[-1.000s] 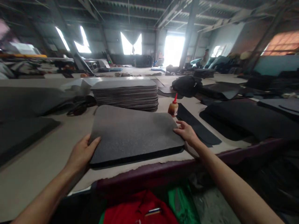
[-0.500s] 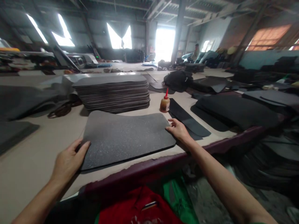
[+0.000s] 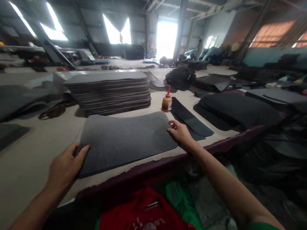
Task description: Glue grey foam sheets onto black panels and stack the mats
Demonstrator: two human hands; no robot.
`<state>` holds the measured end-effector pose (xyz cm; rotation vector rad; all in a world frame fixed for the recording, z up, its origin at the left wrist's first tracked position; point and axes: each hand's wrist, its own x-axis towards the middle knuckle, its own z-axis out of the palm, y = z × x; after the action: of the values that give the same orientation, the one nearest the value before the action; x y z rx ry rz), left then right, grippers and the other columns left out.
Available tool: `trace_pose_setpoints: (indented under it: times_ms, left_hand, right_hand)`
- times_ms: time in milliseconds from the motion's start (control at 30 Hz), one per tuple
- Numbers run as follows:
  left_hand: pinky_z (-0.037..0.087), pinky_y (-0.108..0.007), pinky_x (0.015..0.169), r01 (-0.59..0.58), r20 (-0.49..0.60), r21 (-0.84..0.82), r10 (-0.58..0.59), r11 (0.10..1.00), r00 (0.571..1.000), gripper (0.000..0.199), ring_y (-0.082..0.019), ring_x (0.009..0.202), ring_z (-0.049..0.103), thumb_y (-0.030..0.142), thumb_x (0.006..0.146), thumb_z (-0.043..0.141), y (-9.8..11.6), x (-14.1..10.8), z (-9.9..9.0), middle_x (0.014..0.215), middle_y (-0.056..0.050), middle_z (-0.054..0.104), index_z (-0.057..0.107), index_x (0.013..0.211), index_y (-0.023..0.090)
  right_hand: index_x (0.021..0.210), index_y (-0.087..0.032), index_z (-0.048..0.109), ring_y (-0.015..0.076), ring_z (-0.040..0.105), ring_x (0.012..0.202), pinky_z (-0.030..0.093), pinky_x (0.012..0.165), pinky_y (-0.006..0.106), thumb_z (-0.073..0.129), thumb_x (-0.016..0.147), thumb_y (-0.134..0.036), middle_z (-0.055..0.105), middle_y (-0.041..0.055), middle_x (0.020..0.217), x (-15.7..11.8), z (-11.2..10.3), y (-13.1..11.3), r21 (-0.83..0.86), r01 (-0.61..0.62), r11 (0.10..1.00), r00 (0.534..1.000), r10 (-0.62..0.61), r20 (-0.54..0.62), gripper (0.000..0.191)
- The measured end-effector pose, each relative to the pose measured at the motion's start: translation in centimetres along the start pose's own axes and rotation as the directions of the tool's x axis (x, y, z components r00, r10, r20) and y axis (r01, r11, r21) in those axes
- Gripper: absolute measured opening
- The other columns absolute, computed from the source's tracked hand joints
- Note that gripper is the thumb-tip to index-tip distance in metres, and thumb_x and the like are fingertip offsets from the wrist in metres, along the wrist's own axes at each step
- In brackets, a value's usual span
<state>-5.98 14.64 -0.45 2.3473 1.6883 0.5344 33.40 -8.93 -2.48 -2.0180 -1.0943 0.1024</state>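
A dark grey mat [image 3: 127,137] with rounded corners and a dipped far edge lies in front of me on the pale table. My left hand [image 3: 66,164] grips its left end, thumb on top and the other fingers mostly hidden at the edge. At the right end, my right hand [image 3: 179,132] is closed on the side edge, with thumb and forefinger curled there. Just beyond the mat's far right corner stands a glue bottle [image 3: 166,103] with a red nozzle and brownish contents.
Behind the mat rises a tall stack of grey sheets [image 3: 110,94]. Dark strips [image 3: 189,119] lie right of the bottle, with more dark sheets [image 3: 237,110] further right. A black bag [image 3: 178,78] sits farther back. Maroon cloth [image 3: 134,174] covers the table's near edge.
The view has shifted slightly, so the mat, stack and bottle appear a little further left. Both hands stay on the mat's ends, and its surface sheen looks duller.
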Motion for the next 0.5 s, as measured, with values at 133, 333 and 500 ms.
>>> trace_pose_setpoints:
  times_ms: [133,333,500]
  left_hand:
    - [0.037,-0.028,0.064,-0.014,0.001,0.035,0.014,0.999,1.0,0.058,-0.028,0.082,0.061,0.066,0.086,0.045,0.2,0.0,0.0,0.091,-0.008,0.067,0.062,0.119,0.021]
    - [0.037,-0.026,0.059,0.043,0.056,-0.389,-0.023,0.92,0.998,0.043,-0.021,0.069,0.056,0.057,0.081,0.052,1.7,-1.2,-1.5,0.074,-0.003,0.063,0.065,0.087,0.016]
    - [0.037,-0.026,0.056,0.029,0.086,-0.506,0.017,0.862,0.996,0.046,-0.016,0.062,0.051,0.06,0.078,0.05,0.4,0.2,-1.6,0.065,-0.001,0.056,0.063,0.074,0.015]
  right_hand:
    - [0.113,-0.021,0.065,0.018,0.059,0.077,0.043,0.074,0.029,0.068,0.082,-0.025,0.065,0.0024,0.087,-0.2,0.0,-0.3,-0.061,0.009,0.998,1.0,-0.009,0.005,0.032]
    - [0.114,-0.02,0.065,0.0247,0.063,0.079,0.046,0.076,0.037,0.061,0.081,-0.04,0.068,0.0091,0.094,-1.0,-0.4,-0.8,-0.04,-0.008,0.999,0.999,0.009,0.039,0.038]
    - [0.11,-0.029,0.066,0.0317,0.065,0.08,0.045,0.073,0.045,0.064,0.072,-0.059,0.069,0.0122,0.092,-0.7,-0.8,-0.6,-0.049,-0.142,0.989,0.986,0.145,0.08,0.048]
